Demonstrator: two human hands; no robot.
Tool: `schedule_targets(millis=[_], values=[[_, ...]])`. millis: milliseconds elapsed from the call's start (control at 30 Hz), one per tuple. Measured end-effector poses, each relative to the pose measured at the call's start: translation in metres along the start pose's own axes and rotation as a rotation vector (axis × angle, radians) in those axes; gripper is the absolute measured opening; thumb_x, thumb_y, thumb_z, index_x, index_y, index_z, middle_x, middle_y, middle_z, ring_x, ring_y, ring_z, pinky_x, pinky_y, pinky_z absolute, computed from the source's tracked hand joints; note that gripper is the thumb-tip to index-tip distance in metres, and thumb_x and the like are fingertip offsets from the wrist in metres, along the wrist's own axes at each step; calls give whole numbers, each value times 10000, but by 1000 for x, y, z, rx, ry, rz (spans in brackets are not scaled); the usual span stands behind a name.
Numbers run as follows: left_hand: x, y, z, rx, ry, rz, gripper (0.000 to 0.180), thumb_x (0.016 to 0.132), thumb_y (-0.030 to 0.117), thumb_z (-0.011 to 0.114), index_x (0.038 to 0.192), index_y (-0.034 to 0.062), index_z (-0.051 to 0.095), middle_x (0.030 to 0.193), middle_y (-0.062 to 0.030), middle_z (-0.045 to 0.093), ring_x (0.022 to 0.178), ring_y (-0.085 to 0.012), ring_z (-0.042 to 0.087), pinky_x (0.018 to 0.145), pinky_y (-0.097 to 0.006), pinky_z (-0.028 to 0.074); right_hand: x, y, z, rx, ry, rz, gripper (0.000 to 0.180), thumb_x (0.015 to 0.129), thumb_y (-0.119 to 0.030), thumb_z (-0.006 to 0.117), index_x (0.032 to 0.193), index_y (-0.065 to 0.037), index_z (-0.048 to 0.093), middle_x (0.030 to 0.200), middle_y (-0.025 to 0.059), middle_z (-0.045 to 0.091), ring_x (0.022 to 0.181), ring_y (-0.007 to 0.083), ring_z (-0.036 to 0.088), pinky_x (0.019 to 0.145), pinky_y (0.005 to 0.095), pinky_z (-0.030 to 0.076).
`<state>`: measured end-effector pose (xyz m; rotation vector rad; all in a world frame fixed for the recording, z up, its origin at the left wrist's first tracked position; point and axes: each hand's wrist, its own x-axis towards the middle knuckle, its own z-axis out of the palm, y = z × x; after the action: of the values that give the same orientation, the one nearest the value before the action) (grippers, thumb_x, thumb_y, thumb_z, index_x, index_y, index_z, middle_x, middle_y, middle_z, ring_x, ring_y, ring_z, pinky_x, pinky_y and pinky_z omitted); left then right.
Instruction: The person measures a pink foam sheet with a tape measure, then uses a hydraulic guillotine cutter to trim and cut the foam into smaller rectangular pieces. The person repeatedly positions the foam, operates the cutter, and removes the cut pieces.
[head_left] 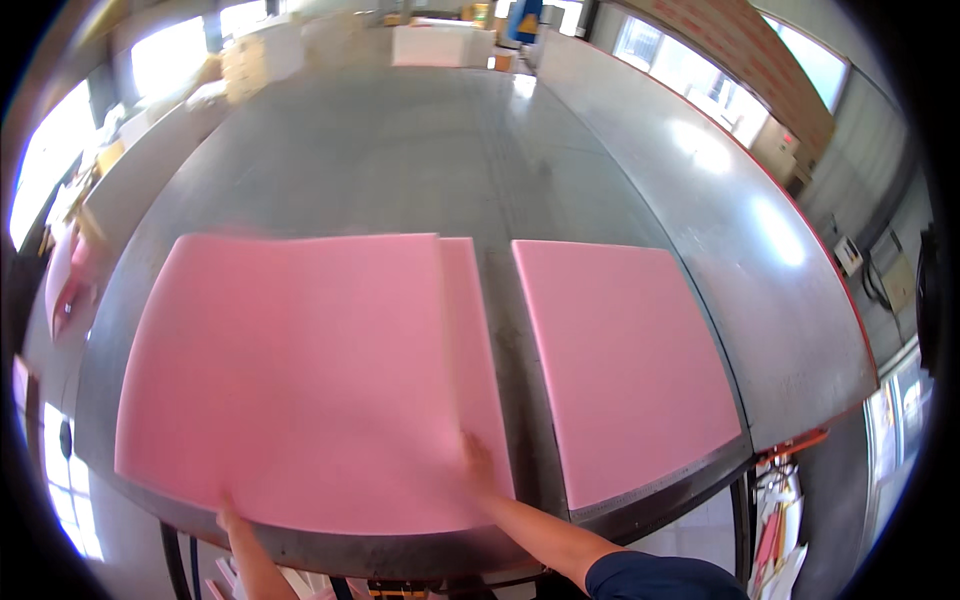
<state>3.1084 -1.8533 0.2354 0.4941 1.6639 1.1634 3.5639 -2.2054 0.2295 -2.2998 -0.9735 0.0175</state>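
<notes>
A large pink foam sheet lies on the left of a big grey metal table, blurred as if moving. It overlaps another pink sheet whose right strip shows beneath it. My left hand grips the top sheet's near edge at its lower left. My right hand rests flat on the sheet's lower right corner. A separate pink foam sheet lies to the right across a narrow gap.
The table's near edge curves just above my forearms. More pink sheets stand off the table's left side. Boxes and white blocks sit at the far end. An orange clamp sticks out at the table's right corner.
</notes>
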Motion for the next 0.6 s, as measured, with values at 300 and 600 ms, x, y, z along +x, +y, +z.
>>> schedule_targets(millis=[300,600], values=[[-314,-212,75,419,-238,822,597,819,120,660,1351,-41,442,1301,-205,523,1208,-339,493,1065,-452,372,-116,99,-138,120,-132,-83,717,873,-387,662,1408,17,408,1371,227,509,1294,369,469,1074,438,399],[-639,-345,139,1291,-1086,909,1015,743,448,737,1470,-55,238,1503,-239,336,1411,-378,321,1160,-433,303,-284,192,-325,186,119,235,719,820,-331,686,1423,-44,418,1320,169,583,1124,306,633,928,421,509]])
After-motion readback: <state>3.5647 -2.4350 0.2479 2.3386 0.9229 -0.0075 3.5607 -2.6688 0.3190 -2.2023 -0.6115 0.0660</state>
